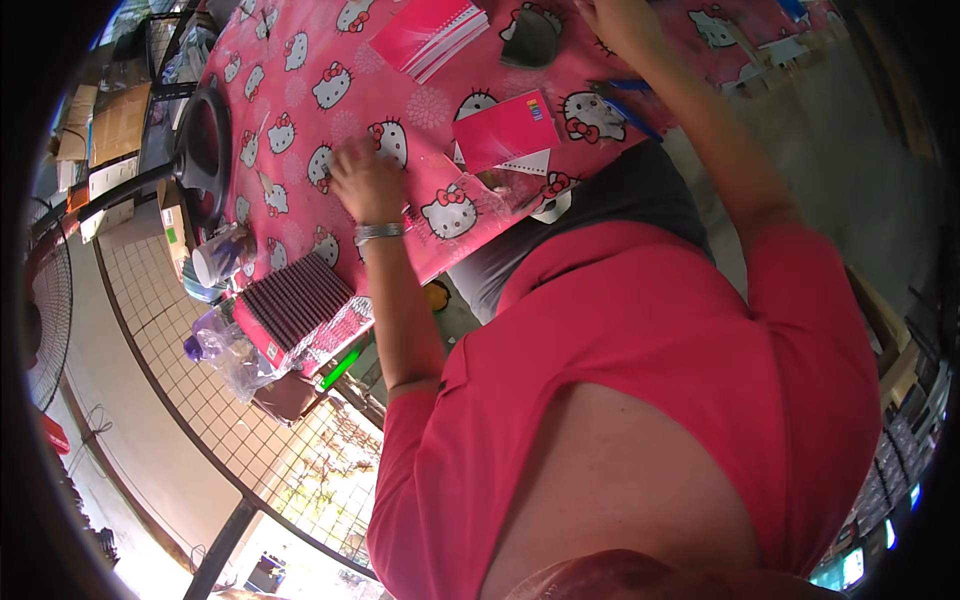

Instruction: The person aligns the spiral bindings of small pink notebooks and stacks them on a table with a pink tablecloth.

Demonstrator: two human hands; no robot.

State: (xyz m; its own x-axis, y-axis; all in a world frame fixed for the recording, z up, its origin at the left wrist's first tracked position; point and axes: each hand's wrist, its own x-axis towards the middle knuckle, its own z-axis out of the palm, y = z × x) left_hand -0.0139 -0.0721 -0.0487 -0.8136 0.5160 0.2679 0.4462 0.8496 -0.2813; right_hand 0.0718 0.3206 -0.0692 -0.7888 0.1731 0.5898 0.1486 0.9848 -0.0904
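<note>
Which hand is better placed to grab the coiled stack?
Probably the left hand: the coiled stack lies nearer it, while the right hand is far off, at the picture's top edge.

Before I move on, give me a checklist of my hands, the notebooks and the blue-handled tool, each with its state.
1. Left hand empty: cannot tell; its palm is hidden.
2. Right hand fully in view: not ok; the top edge cuts it off.
3. Near notebook squared with the white sheet under it: not ok; the sheet sticks out at an angle.
4. Far pile evened up: not ok; its edges are stepped.
5. Spiral stack clear of the left hand: ok; they are apart.
6. Blue-handled tool off the near notebook: ok; it lies to the right.
</note>
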